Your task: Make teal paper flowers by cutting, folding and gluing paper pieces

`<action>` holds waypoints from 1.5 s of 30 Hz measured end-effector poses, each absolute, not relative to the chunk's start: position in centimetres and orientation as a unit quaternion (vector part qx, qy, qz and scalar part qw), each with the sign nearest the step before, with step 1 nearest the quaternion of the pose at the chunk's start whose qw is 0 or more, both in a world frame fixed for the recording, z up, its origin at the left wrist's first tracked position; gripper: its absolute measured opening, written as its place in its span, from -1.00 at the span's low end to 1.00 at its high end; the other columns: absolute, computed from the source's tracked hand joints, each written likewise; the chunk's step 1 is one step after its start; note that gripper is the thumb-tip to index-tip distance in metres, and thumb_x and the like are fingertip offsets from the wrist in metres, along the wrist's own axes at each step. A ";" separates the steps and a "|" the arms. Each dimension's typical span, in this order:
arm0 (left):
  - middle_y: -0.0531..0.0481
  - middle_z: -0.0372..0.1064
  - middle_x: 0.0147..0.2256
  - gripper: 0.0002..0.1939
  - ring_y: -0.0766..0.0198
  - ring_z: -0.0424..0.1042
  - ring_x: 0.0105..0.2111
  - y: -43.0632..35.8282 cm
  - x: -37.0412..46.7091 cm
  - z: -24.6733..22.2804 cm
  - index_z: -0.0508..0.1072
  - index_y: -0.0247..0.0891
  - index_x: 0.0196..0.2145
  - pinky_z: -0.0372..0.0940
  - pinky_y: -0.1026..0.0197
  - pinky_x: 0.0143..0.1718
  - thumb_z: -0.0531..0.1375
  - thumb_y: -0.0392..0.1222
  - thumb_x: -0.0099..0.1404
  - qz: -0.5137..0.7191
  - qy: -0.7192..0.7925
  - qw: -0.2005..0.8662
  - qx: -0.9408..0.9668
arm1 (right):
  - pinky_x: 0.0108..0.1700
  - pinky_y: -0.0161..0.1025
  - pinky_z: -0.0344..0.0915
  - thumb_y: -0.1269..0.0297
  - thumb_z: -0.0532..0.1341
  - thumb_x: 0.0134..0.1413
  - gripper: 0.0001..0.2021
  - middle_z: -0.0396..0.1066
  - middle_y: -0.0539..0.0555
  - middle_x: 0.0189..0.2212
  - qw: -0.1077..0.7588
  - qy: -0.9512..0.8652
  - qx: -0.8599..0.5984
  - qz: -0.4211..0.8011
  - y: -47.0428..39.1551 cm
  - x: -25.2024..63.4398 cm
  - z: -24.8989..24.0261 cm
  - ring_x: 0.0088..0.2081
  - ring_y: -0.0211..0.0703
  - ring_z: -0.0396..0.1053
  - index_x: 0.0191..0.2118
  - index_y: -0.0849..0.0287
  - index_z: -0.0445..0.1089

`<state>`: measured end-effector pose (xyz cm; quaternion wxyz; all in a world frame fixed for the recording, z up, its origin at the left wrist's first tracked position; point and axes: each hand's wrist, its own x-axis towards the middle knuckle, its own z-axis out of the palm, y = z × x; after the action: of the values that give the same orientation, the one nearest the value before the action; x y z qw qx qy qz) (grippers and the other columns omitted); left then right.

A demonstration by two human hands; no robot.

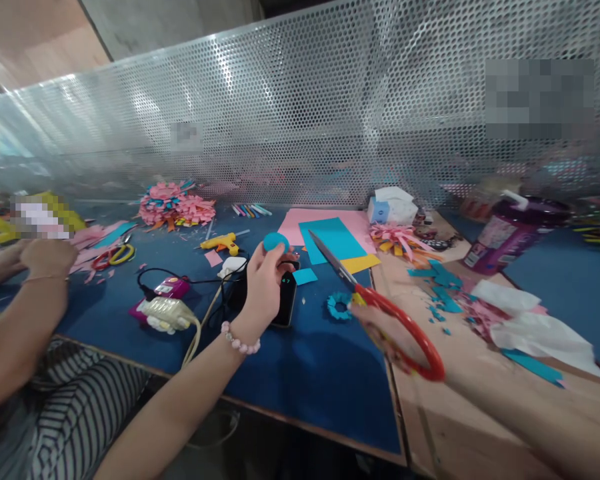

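My left hand (266,283), with a beaded bracelet at the wrist, pinches a small round piece of blue paper (275,241) above a dark phone (286,300). My right hand (385,330) is closed on red-handled scissors (400,320), whose blades point up and to the left over the blue sheet. Left of that hand, a fringed blue paper ring (339,306) lies on the blue mat. Behind the hands are a blue paper sheet (337,239), a pink sheet (295,220) and a yellow strip (360,263). A small blue rectangle (305,277) lies beside the phone.
A yellow glue gun (223,244), power strip (167,315) with cables and pink paper bundle (173,205) are left. Another person's arms (43,287) reach in there. At right are a purple cup (510,233), blue scraps (443,287) and tissues (540,337). A metal screen stands behind.
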<state>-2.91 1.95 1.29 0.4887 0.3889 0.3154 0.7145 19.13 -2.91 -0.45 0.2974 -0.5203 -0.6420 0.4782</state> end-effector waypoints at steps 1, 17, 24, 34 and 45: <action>0.04 0.39 -0.44 -0.86 0.33 0.42 -0.44 2.1 -3.1 1.4 0.38 -0.26 -0.38 0.25 0.29 -0.47 0.28 -0.21 0.12 0.726 0.320 0.494 0.354 | -0.23 -0.20 0.41 0.13 0.16 0.23 -0.73 0.41 0.10 -0.17 0.294 -0.651 -0.539 0.446 -2.1 19.4 -0.3 -0.22 -0.19 0.40 -0.09 0.20 0.38; 0.10 0.28 -0.54 -0.93 0.43 0.29 -0.56 3.8 -7.0 2.9 0.31 -0.28 -0.47 0.11 0.30 -0.50 0.16 -0.31 0.14 0.792 0.287 0.522 0.135 | -0.13 -0.12 0.23 0.04 0.17 0.18 -0.59 0.43 0.34 -0.20 0.069 -0.866 -0.487 -0.094 8.3 14.3 2.2 -0.07 0.15 0.34 -0.13 0.31 0.53; 0.10 0.26 -0.56 -0.93 0.44 0.25 -0.60 4.3 -7.3 3.2 0.29 -0.29 -0.48 0.08 0.32 -0.53 0.12 -0.33 0.16 0.784 0.295 0.535 0.110 | -0.11 -0.25 0.16 -0.10 0.40 -0.21 -0.39 0.47 0.17 -0.21 0.162 -0.885 -0.412 0.145 12.7 5.8 -1.7 -0.12 0.01 0.33 -0.04 0.19 0.51; 0.10 0.28 -0.55 -0.92 0.45 0.25 -0.61 4.6 -7.5 2.7 0.28 -0.28 -0.47 0.09 0.35 -0.55 0.13 -0.32 0.16 0.759 0.290 0.574 0.103 | -0.33 -0.34 0.11 0.12 0.24 0.09 -0.68 0.46 0.07 -0.44 0.231 -0.850 -0.435 0.187 15.5 5.7 -2.0 -0.38 -0.26 0.30 -0.34 0.34 0.54; 0.05 0.36 -0.52 -0.93 0.44 0.31 -0.59 4.5 -6.9 2.1 0.34 -0.29 -0.48 0.15 0.36 -0.56 0.16 -0.30 0.15 0.705 0.324 0.615 0.141 | -0.25 -0.26 0.18 0.13 0.14 0.11 -0.70 0.52 0.10 -0.37 0.093 -0.862 -0.483 0.120 9.5 24.4 3.2 -0.35 -0.14 0.37 -0.30 0.19 0.56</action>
<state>-6.85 4.54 2.10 0.6151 0.1406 0.3239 0.7049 24.35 9.46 3.15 0.0929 -0.4832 -0.8623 0.1196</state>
